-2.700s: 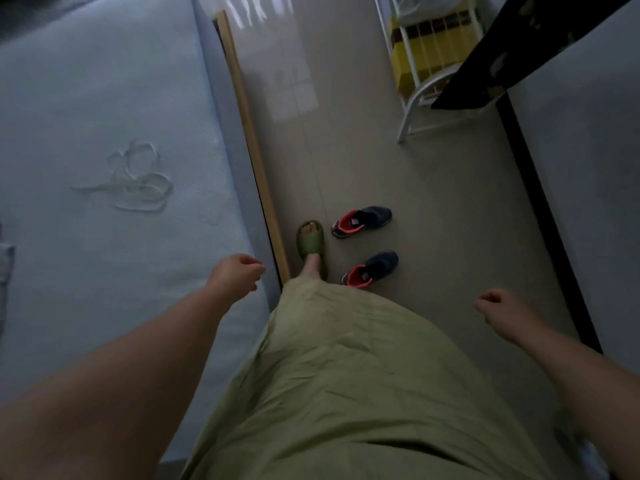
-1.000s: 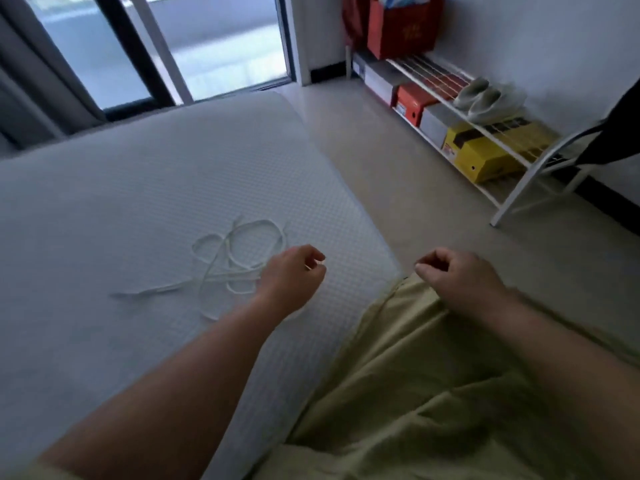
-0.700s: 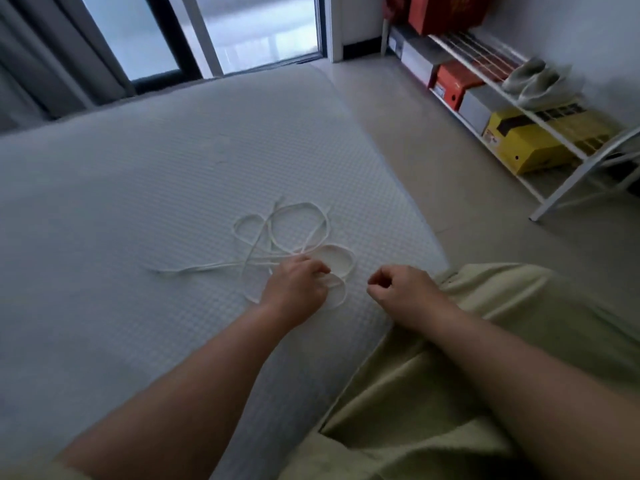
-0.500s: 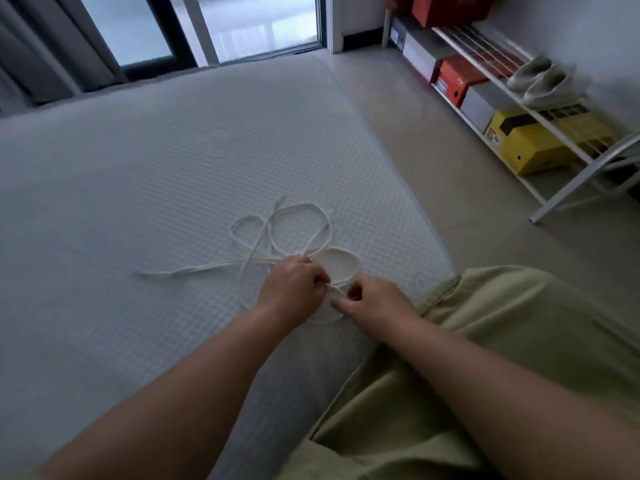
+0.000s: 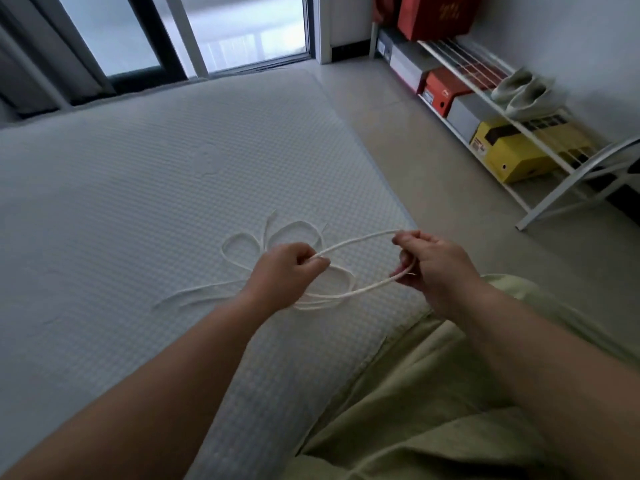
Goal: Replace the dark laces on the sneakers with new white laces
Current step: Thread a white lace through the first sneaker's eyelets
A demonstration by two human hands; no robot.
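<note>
Both hands are up over the right edge of the mattress [image 5: 121,188], working the white laces [image 5: 294,237]. The left hand [image 5: 287,277] has its fingers curled in, pinching a strand at the fingertips. The right hand [image 5: 436,268] grips the same strand farther along, thumb on top, with the lace looping around its fingers and running back down toward the left wrist. Between the two hands the strand is lifted clear of the mattress, drawn into a long flat loop.

The rest of the laces lie in loose coils on the quilted surface just beyond the left hand, near the right edge, with one tail trailing out to the left.

The person's pale green garment [image 5: 433,410] fills the near right corner. Across the tiled floor [image 5: 415,161], a white shoe rack [image 5: 540,209] stands against the wall, holding a yellow shoebox [image 5: 512,157], an orange shoebox [image 5: 443,93] and a pair of pale shoes [image 5: 519,93] on its upper shelf. A glass door [image 5: 242,29] lies beyond the mattress's far edge.
</note>
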